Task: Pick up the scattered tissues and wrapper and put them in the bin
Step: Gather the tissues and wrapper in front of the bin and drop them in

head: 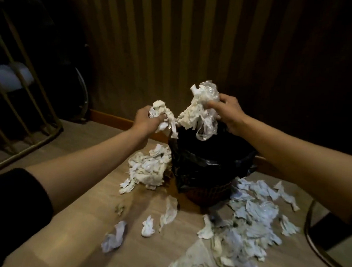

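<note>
Floor [66, 225], wood-look: loose tissues [245, 226] scattered nearest, densest at right; a second heap [148, 168] lies against the bin's left side. Bin [210, 162], black-lined, stands centre. Left hand [146, 121] is closed on a tissue wad [162, 112] beside the rim. Right hand [230, 114] grips tissues with clear plastic wrapper [207, 94] above the opening. Striped wall [176, 40] behind.

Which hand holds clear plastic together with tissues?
The right hand: its bundle includes shiny clear plastic. The left hand grips only white tissues.
</note>
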`<control>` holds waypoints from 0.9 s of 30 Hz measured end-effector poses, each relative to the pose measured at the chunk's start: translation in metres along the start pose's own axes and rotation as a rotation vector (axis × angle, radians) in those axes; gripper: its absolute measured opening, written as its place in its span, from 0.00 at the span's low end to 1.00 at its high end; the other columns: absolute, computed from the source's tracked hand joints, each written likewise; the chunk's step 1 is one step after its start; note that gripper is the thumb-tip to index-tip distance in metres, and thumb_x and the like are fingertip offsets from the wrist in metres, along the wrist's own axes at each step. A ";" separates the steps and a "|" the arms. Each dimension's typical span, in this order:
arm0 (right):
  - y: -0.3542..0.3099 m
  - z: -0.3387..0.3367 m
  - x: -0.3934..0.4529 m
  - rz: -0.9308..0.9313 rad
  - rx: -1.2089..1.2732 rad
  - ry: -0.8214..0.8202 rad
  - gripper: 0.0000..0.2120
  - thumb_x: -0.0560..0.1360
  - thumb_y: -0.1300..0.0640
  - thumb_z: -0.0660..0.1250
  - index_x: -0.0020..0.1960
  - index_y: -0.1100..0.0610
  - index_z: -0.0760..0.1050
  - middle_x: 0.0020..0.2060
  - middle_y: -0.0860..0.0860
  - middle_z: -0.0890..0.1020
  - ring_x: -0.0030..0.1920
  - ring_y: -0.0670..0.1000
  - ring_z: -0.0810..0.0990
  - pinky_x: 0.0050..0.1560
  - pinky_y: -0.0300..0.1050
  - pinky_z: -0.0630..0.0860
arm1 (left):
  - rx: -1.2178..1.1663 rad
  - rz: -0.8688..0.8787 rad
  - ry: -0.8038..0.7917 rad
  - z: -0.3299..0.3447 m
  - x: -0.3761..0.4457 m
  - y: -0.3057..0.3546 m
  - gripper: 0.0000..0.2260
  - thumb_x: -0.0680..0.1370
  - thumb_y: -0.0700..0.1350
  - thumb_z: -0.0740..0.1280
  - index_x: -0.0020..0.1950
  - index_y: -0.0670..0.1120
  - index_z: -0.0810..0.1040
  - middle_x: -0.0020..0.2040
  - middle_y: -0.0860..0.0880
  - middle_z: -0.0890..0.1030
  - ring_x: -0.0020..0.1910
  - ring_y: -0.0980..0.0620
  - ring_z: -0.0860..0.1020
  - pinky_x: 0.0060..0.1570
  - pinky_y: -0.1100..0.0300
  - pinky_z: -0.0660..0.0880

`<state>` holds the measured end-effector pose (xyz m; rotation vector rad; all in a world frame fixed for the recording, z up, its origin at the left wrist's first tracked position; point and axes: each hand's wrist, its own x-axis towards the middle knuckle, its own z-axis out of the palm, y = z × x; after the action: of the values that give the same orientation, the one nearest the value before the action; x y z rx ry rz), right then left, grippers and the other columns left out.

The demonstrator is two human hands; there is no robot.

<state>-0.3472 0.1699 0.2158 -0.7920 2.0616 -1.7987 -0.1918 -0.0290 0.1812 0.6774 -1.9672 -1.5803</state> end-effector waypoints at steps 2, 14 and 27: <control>-0.002 -0.021 0.000 0.021 0.042 0.049 0.21 0.69 0.59 0.75 0.61 0.58 0.77 0.56 0.55 0.83 0.53 0.52 0.85 0.54 0.50 0.82 | -0.056 -0.007 -0.018 0.020 0.010 0.015 0.13 0.73 0.45 0.73 0.56 0.46 0.79 0.51 0.45 0.84 0.52 0.43 0.83 0.55 0.42 0.80; 0.032 -0.083 -0.020 0.073 -0.311 0.232 0.17 0.72 0.43 0.74 0.52 0.54 0.83 0.48 0.49 0.85 0.48 0.48 0.84 0.48 0.46 0.82 | 0.008 -0.091 -0.287 0.112 -0.004 0.017 0.23 0.77 0.36 0.68 0.70 0.48 0.70 0.59 0.43 0.76 0.40 0.48 0.78 0.42 0.52 0.77; 0.040 -0.048 -0.020 -0.002 -0.729 0.051 0.17 0.74 0.54 0.73 0.62 0.55 0.79 0.55 0.53 0.83 0.56 0.51 0.82 0.57 0.48 0.80 | 0.189 -0.053 -0.398 0.076 -0.009 0.002 0.19 0.79 0.33 0.60 0.69 0.46 0.72 0.65 0.43 0.74 0.58 0.45 0.79 0.60 0.47 0.77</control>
<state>-0.3666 0.2233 0.1831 -0.9116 2.7760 -1.0406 -0.2363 0.0326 0.1684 0.5183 -2.4293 -1.6747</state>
